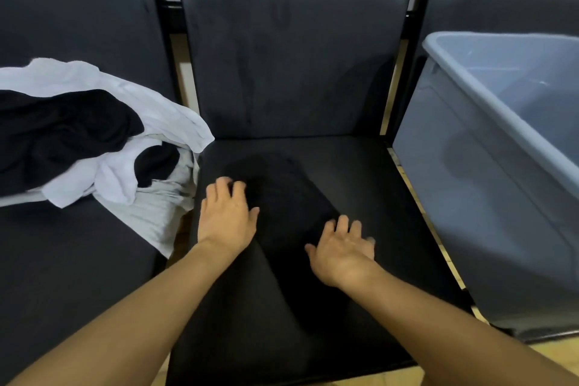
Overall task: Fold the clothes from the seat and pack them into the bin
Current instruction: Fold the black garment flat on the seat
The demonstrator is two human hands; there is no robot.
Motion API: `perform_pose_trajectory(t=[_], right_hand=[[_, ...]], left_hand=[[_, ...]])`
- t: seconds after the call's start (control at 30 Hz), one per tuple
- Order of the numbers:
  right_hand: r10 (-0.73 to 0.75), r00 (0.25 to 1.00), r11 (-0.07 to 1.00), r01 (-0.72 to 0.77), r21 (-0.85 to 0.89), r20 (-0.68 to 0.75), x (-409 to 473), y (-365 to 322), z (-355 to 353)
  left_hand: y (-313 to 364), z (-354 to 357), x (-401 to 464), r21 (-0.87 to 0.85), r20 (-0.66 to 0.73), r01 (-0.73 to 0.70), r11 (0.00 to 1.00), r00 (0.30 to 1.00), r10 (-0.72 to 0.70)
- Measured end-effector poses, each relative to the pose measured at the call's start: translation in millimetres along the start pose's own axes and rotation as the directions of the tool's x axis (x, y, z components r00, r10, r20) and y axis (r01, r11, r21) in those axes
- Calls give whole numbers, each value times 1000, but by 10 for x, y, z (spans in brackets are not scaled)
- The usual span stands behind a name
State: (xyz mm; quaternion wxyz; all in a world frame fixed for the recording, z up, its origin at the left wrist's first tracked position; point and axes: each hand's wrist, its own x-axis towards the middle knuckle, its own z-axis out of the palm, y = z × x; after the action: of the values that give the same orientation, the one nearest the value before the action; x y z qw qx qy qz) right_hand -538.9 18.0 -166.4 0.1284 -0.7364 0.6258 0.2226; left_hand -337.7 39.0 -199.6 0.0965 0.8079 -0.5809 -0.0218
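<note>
A black garment (pixel 291 213) lies flat on the middle seat (pixel 360 172), dark against the dark cushion, its edges hard to make out. My left hand (pixel 227 213) rests palm down on its left side, fingers slightly blurred. My right hand (pixel 343 244) lies over its lower right part with fingers spread and relaxed. A heap of white and black clothes (pixel 87 141) sits on the left seat, with a grey piece hanging over the seat's edge. The grey plastic bin (pixel 488 147) stands on the right seat, its visible inside bare.
Dark padded seat backs (pixel 291 53) run across the rear. Narrow gaps with metal frame posts separate the seats. A strip of wooden floor (pixel 545 351) shows at the bottom right below the bin.
</note>
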Motion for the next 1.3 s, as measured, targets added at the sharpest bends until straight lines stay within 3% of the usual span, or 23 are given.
perform_pose_trajectory(t=[0.13,0.3,0.43,0.63,0.73,0.8,0.93,1.03,1.1,1.17,1.3], right_hand=[[-96,992,995,98,-22,87,-273,62,-192],[82,996,919,-82,385,16,-5,270,-404],[100,990,882,-134,452,97,98,140,-277],[-12,991,826,-66,560,136,213,80,-128],[-29,999,726,-6,687,39,245,175,-84],[-3,995,584,80,808,-96,264,240,-91],[17,944,315,309,898,-331,131,259,-242],[-21,891,92,453,887,-454,-84,223,-378],[-38,860,60,511,858,-509,-115,205,-381],[-63,861,108,509,854,-505,-132,174,-389],[-81,888,159,459,874,-452,-58,113,-310]], left_hand=[[-128,-112,52,-150,338,320,936,906,-256],[-79,-139,15,-377,561,551,744,775,-290],[130,-90,-66,-380,609,576,723,744,-273],[152,-20,-57,-522,672,696,492,691,-266],[35,-62,-39,-612,641,667,425,733,-228],[-7,-118,-30,-709,555,602,367,797,-236],[89,-456,-62,-876,280,346,335,932,-230],[139,-636,-147,-959,137,153,240,987,-79],[130,-680,-166,-965,62,54,257,998,20],[128,-674,-170,-951,14,-4,310,998,56],[158,-627,-156,-911,62,50,409,998,16]])
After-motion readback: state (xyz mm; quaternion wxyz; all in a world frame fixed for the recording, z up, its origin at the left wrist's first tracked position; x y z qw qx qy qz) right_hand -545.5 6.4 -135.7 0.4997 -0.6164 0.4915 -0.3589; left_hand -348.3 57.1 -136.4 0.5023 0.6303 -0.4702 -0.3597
